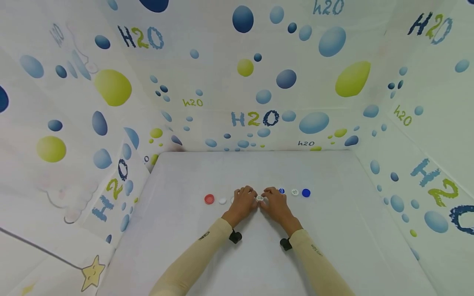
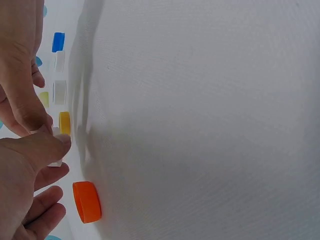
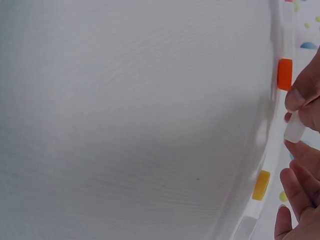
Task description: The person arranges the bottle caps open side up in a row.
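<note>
My left hand and my right hand meet over the table. Between them is a small white bottle cap with marks on its top. The left thumb and fingers pinch this cap on edge, its other fingers loosely bent. The right thumb and a finger are also at the cap, apparently pinching it; overlap hides part of the contact. An orange cap lies by the left hand, while a yellow cap is near the right hand.
Other caps form a row: red and white on the left; blue-and-white, white and blue on the right. The white-covered table is enclosed by printed fabric walls.
</note>
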